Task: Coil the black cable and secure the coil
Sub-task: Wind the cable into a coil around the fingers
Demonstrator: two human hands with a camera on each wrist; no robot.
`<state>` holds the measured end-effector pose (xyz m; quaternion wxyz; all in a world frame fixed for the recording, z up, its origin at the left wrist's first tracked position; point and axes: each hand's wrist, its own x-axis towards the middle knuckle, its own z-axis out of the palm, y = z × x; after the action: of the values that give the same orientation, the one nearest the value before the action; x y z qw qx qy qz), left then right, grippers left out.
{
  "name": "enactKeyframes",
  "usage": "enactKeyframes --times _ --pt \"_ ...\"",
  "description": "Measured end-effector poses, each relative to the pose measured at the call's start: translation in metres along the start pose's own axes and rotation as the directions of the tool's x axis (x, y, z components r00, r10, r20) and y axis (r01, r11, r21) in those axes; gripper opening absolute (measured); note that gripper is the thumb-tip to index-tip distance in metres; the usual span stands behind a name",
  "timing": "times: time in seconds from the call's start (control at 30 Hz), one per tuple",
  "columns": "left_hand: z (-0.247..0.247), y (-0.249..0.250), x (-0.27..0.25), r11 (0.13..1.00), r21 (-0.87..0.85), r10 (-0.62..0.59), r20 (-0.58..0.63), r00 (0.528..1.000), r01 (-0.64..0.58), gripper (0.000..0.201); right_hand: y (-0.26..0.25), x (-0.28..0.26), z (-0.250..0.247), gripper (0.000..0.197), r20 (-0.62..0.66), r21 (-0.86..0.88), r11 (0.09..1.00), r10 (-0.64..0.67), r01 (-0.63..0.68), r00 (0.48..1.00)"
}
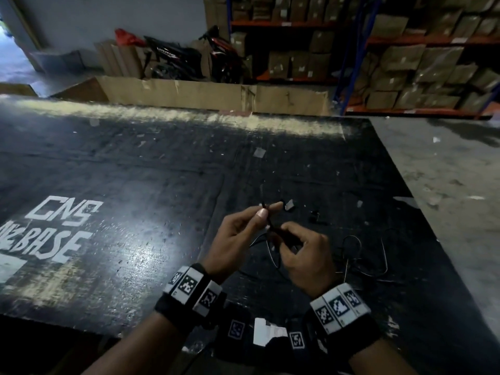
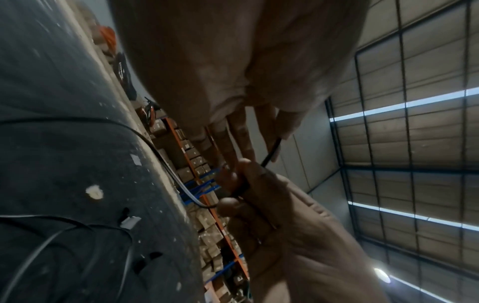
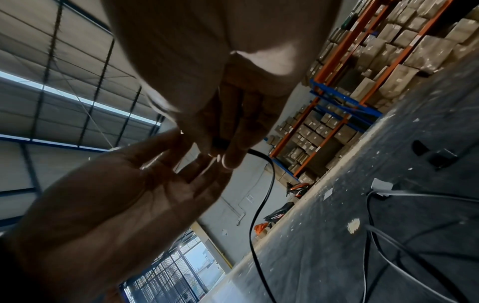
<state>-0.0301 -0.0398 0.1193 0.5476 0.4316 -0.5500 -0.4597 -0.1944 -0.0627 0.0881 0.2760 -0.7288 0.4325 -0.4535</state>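
Both hands hover over the black table [image 1: 135, 185] near its front middle. My left hand [image 1: 267, 211] pinches a thin black cable [image 1: 270, 226] between thumb and forefinger, other fingers loosely spread. Just to its right and lower, my right hand [image 1: 284, 232] grips the same cable with curled fingers. In the right wrist view the right hand [image 3: 225, 151] holds a thicker black end, and the cable [image 3: 261, 205] hangs down from it past the left hand [image 3: 116, 194]. The rest of the cable [image 1: 354, 253] lies in loose loops on the table right of the hands. The left wrist view shows the cable [image 2: 270, 152] running between both hands.
Small black pieces [image 1: 315, 216] and a white scrap [image 1: 289, 204] lie just beyond the hands. White lettering [image 1: 54, 228] marks the table's left part. Flattened cardboard [image 1: 216, 93] borders the far edge; shelving with boxes [image 1: 405, 63] and motorbikes [image 1: 176, 58] stand behind. Concrete floor [image 1: 446, 171] lies right.
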Motion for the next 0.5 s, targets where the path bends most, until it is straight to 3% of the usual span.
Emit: enactKeyframes --times 0.2,0.3,0.4,0.5 --pt "0.005 0.015 0.007 0.963 -0.27 0.002 -0.023 1.0 -0.008 0.036 0.004 -0.006 -0.001 0.013 0.025 0.055 0.998 -0.008 0.007 1.0" --pt "0.006 0.023 0.007 0.962 -0.273 -0.019 0.017 1.0 0.023 0.038 0.007 -0.004 -0.002 0.011 0.039 0.119 0.993 0.009 -0.014 0.999" --pt "0.005 0.027 0.008 0.952 -0.305 -0.041 -0.013 0.999 0.035 0.037 0.003 -0.003 -0.001 0.02 0.11 0.186 0.982 -0.009 -0.011 0.994" --pt "0.0 0.037 0.013 0.892 -0.447 -0.102 -0.056 0.993 0.067 0.035 0.003 -0.007 0.0 0.027 0.209 0.269 0.962 -0.004 -0.053 0.978"
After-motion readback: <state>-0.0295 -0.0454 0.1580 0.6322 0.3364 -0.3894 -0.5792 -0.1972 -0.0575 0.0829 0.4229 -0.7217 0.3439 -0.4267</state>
